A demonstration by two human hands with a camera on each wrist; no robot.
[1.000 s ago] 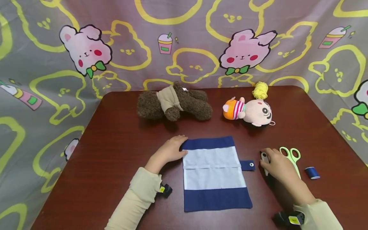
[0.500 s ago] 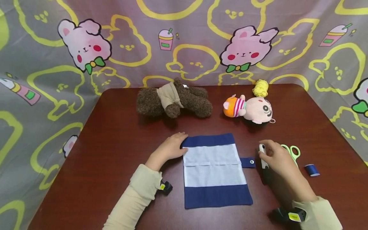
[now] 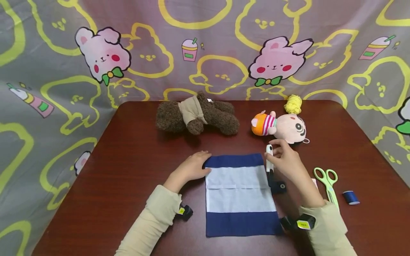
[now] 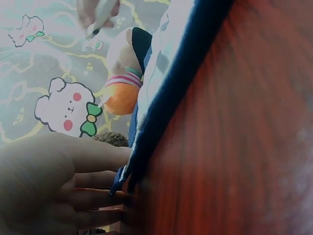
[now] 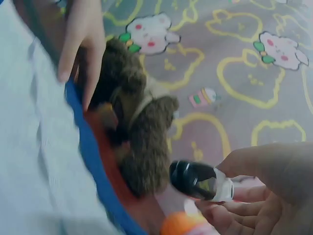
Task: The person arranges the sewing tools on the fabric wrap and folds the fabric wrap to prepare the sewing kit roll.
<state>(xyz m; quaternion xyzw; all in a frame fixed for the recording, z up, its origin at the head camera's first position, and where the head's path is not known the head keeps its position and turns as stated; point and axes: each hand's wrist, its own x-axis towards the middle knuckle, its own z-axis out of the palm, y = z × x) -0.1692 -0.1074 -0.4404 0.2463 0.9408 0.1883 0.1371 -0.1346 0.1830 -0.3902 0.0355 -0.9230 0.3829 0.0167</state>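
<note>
A navy and pale-blue cloth pouch (image 3: 238, 179) lies unfolded flat on the table, its snap strap (image 3: 281, 187) pointing right. My left hand (image 3: 189, 167) rests at its upper left edge, fingers relaxed; in the left wrist view the thumb touches the cloth edge. My right hand (image 3: 288, 161) pinches a slim white-and-black tool (image 3: 269, 160) between thumb and fingers, upright over the pouch's right edge. The right wrist view shows the tool's black end (image 5: 188, 178) with an opening behind it; its exact kind is unclear.
Light-green scissors (image 3: 328, 183) and a blue thread spool (image 3: 351, 197) lie to the right, beside something pink partly under the forearm. A brown teddy bear (image 3: 208, 117), a plush doll (image 3: 289, 127) and yellow yarn (image 3: 293, 104) lie along the back, before a patterned curtain (image 3: 144, 85).
My right hand has lifted the white-and-black tool and carried it left and away from me, from beside the scissors to the pouch's right edge. The left hand stays on the pouch's edge.
</note>
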